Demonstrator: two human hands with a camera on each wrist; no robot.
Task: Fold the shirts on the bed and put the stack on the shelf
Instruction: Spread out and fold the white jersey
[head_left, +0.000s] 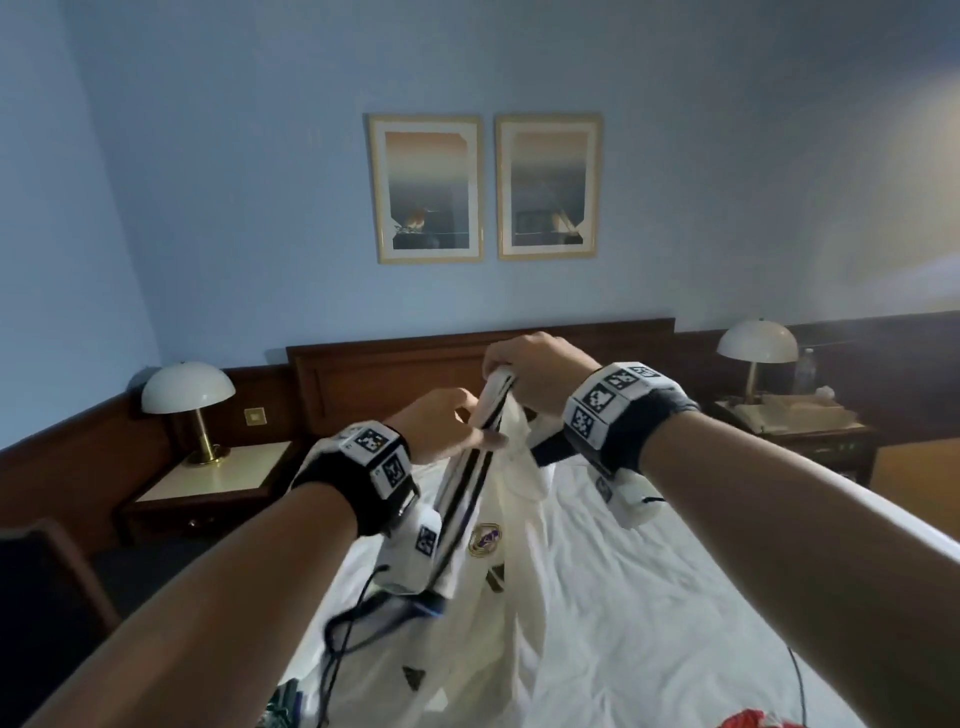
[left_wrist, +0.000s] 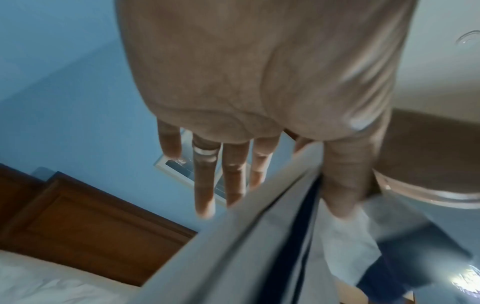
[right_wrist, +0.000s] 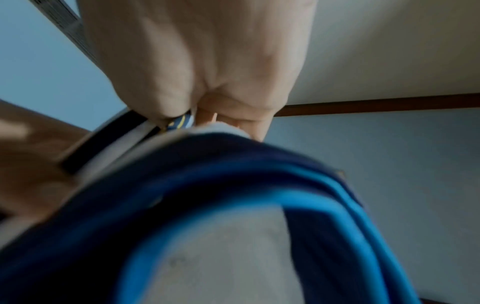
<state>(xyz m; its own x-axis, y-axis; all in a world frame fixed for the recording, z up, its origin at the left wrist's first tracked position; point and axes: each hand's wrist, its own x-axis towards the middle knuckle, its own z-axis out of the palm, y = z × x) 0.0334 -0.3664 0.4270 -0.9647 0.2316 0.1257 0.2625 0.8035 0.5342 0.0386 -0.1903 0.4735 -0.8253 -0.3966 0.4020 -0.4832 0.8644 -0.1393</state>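
The white shirt (head_left: 483, 525) is clamped at its top by the right hand (head_left: 530, 374); it hangs lengthwise toward frame bottom, pinched just below by the left hand (head_left: 441, 426).

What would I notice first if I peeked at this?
Two hands, the left hand and right hand, hold a white shirt with dark stripes up over the bed. Behind them, two framed pictures hang side by side on the blue wall above the headboard.

Dim bluish light; glow from right; wrist views blurred; wide-angle edge distortion.
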